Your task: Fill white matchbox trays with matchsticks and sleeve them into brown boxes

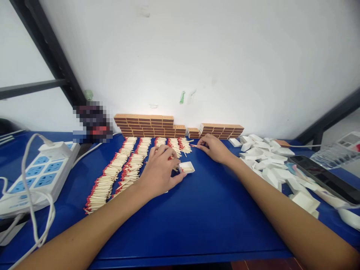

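Note:
My left hand (160, 168) is closed on a small white matchbox tray (191, 165), gripping its left end between thumb and fingers; a few matches (186, 170) lie inside it. Right of the tray and farther back, my right hand (211, 147) pinches a match (194, 145) between thumb and fingertips. Red-tipped matches (104, 183) lie in long rows on the blue table (208, 221), to the left of and behind my left hand. The left hand hides part of the middle rows.
Brown matchboxes (146, 125) are stacked along the wall, with another stack (222, 130) farther right. White empty trays (264, 153) are heaped at the right, beside a black phone (324, 178). A power strip (42, 180) with white cables sits at the left.

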Demonstrator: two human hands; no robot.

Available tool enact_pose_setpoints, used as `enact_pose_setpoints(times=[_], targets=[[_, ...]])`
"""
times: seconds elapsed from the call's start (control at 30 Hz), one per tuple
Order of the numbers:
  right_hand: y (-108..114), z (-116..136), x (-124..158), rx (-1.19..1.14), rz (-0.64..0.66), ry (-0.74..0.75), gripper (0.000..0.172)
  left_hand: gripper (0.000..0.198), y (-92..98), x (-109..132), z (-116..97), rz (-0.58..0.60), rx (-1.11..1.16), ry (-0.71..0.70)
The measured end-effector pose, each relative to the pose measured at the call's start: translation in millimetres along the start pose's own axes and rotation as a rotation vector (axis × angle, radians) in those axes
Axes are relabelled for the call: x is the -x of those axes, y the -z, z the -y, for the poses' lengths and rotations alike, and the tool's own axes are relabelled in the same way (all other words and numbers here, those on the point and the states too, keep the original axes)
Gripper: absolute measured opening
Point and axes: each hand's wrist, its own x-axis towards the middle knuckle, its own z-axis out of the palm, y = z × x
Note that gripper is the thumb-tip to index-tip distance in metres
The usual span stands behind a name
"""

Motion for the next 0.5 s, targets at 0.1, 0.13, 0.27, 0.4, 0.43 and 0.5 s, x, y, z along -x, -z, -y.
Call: enact_pose_setpoints(times=[0.1,0.13,0.27,0.4,0.43,0.5], targets=[[7.9,1.5,4.8,-0.021,0.04,-0.033,0.012,0.023,0.4,-0.6,0.4,-0.003,0.002,0.001],[10.8,2.3,7.2,-0.029,0.056,-0.048,0.012,0.023,0.5,-0.8,0.5,-0.004,0.003,0.001],[22.5,4.6,17.2,-0.067,0.137,-0.082,0.017,0.023,0.6,-0.7,0.9,0.003,0.002,0.001],[33.3,6.2,22.7,-0.083,0.163,-0.091,0.023,0.023,0.1,-0.4,1.2,0.0,0.0,-0.001],[35.4,7.0,23.2,-0.083,0.159,-0.09,0.025,0.024,0.0,-0.3,1.2,0.0,0.001,-0.002],[38.4,9.7,23.7,-0.086,0.155,-0.087,0.028,0.024,-0.1,-0.3,1.2,0.003,0.003,-0.002]])
